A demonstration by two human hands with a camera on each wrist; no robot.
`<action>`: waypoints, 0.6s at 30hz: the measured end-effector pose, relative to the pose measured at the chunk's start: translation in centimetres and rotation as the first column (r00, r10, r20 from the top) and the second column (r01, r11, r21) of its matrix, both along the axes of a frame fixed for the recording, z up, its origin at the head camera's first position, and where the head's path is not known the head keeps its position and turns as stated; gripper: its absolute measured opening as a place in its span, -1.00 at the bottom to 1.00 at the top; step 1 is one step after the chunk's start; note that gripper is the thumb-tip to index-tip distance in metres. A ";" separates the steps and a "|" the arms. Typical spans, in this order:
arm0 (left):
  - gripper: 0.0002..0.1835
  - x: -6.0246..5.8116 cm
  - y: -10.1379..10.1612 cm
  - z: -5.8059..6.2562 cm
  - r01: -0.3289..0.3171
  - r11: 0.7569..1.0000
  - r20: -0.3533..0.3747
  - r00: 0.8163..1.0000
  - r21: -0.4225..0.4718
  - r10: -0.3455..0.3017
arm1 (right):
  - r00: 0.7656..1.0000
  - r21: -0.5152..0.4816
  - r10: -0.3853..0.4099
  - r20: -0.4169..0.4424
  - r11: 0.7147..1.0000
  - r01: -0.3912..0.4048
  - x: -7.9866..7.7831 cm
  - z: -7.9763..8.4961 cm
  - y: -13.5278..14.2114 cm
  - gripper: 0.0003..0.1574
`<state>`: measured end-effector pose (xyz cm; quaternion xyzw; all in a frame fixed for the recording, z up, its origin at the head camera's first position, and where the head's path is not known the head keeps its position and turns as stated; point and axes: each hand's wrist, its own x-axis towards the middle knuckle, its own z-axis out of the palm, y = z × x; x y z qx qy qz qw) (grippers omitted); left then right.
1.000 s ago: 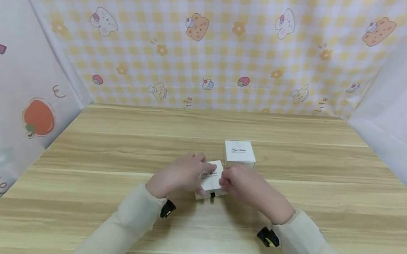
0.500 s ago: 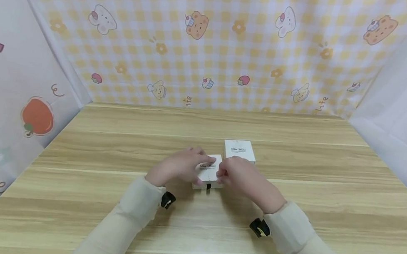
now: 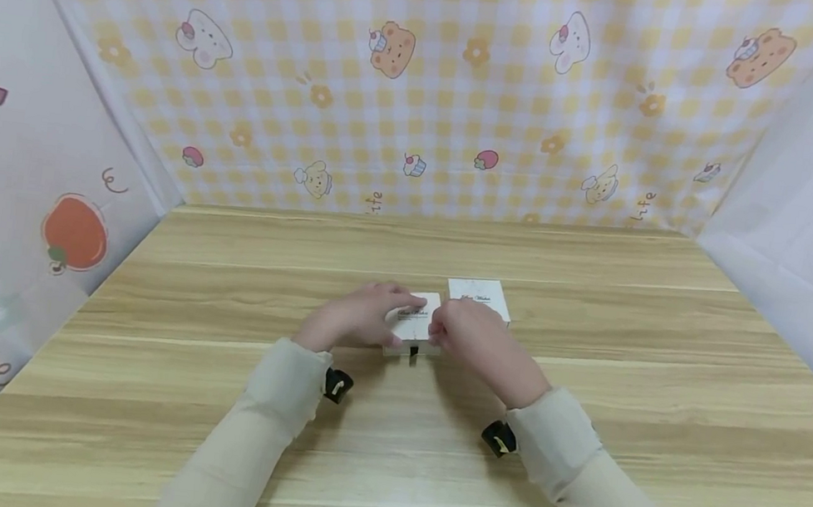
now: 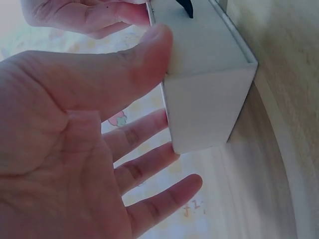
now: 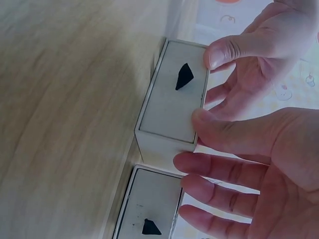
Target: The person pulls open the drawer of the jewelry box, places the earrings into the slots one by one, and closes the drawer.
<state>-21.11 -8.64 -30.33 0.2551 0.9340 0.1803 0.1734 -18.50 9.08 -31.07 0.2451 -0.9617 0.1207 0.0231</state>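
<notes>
A small white drawer-style gift box with dark lettering on top lies between both hands. A black ribbon tab sticks out of its front face. My left hand grips it from the left, thumb at the front upper edge and fingertips at the far side, as the left wrist view shows. From the right, my right hand holds the same box by its front edge and side with thumb and fingertips. A second, matching white gift box stands close to the right, partly hidden by my right hand.
The boxes stand on a wood-grain table. Behind it hangs a yellow checked curtain with cartoon prints, and white cloth closes off the left side. Black wrist mounts hang below the sleeves.
Both hands have slid the near gift box away from the body and slightly left, turning it a little straighter. It now stands beside the second box, which has stayed put.
</notes>
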 end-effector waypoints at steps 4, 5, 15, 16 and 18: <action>-0.30 -0.5 -0.2 -0.2 0.003 1.000 0.001 1.000 0.017 -0.003 | 1.000 0.014 -0.018 -0.010 1.000 0.018 -0.3 -0.1 -0.4 -0.93; -0.30 -0.7 -0.3 -0.3 0.006 1.000 -0.001 1.000 0.019 -0.006 | 1.000 0.020 -0.016 -0.020 1.000 0.017 -0.4 -0.1 -0.4 -0.87; -0.33 -1.6 -0.7 -0.8 0.005 0.996 0.015 1.000 0.084 -0.006 | 1.000 0.096 0.010 -0.015 0.995 -0.008 -0.5 0.1 -0.1 -0.70; -0.33 -1.7 -0.8 -0.9 0.003 0.996 0.014 1.000 0.089 -0.004 | 1.000 0.106 0.014 -0.016 0.994 -0.012 -0.5 0.2 -0.1 -0.71; -0.33 -1.9 -0.8 -1.1 0.000 0.995 0.010 1.000 0.101 -0.001 | 1.000 0.129 0.022 -0.018 0.991 -0.019 -0.5 0.1 -0.1 -0.74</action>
